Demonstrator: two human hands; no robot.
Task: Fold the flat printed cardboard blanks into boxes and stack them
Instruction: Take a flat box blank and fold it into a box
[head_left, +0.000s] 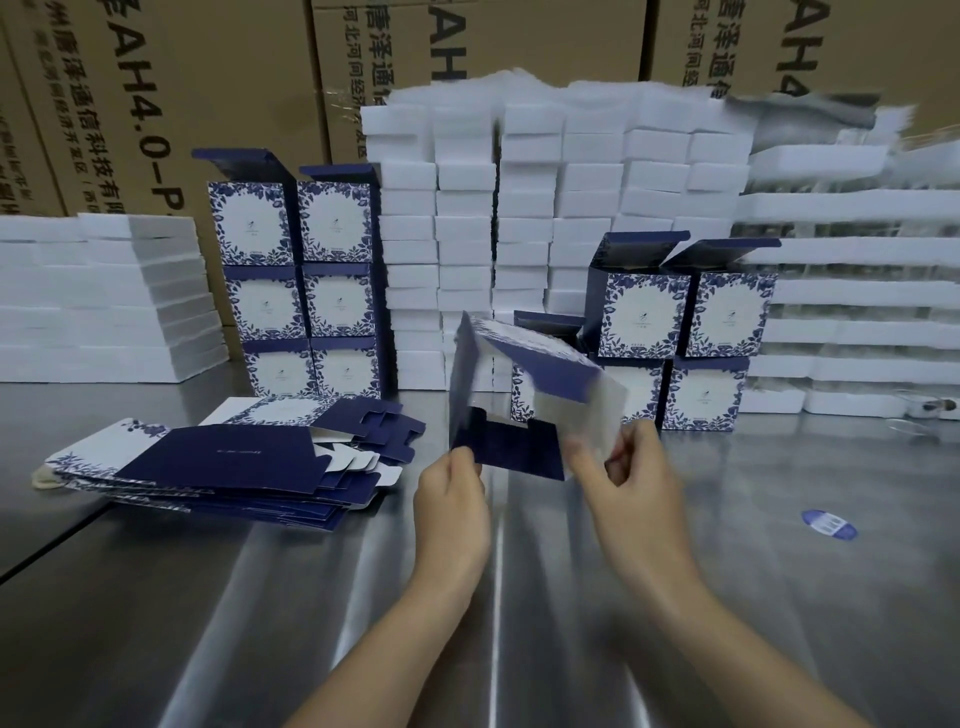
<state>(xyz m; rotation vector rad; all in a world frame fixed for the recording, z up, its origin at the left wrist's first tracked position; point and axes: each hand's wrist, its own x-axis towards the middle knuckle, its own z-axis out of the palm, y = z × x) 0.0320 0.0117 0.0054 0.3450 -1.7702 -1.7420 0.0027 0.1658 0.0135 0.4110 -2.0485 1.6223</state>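
Observation:
I hold one blue-and-white printed cardboard blank (524, 395) up over the middle of the steel table, partly opened into a sleeve and blurred. My left hand (451, 493) pinches its lower left corner. My right hand (623, 473) grips its lower right flap. A pile of flat blanks (228, 462) lies on the table to the left. Folded boxes stand stacked three high at the back left (306, 291) and two high at the back right (691, 338), the top ones with lids open.
White foam blocks (519, 234) are piled behind the boxes, with more foam at the far left (98, 296) and right (841, 312). Large brown cartons (156, 104) form the back wall. A blue oval sticker (829, 525) lies on the steel table (779, 597).

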